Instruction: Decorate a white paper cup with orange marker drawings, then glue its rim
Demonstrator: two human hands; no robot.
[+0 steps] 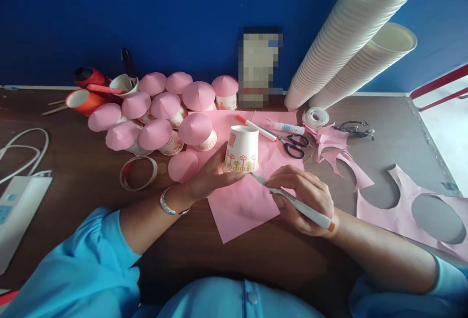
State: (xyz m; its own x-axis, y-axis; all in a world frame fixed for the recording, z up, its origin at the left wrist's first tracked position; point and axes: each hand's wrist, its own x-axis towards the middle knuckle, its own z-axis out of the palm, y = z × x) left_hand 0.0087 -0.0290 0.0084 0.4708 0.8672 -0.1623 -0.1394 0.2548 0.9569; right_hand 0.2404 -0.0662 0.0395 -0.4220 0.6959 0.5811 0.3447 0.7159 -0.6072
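An upside-down white paper cup [243, 145] is in my left hand [212, 174], gripped from its left side and below. Orange and yellow-brown flowers and an orange checked window are drawn on its side. My right hand [305, 198] is closed round a white marker [303, 208] with an orange end. The marker's tip meets or nearly meets the cup's lower edge, beside the yellow-brown flowers. Beneath both hands lies a sheet of pink paper [237, 211]. To the left, several drawn-on cups wear pink paper cones [195, 128], and a flat pink disc [183, 166] lies near my left wrist.
Scissors [294, 145], an orange-capped marker [256, 128] and a glue tube [287, 128] lie behind the cup. Two tall cup stacks [347, 35] lean at the back right. Pink scraps [380, 196], glasses [354, 128], tape rolls [138, 174] and a power strip [22, 211] surround the work area.
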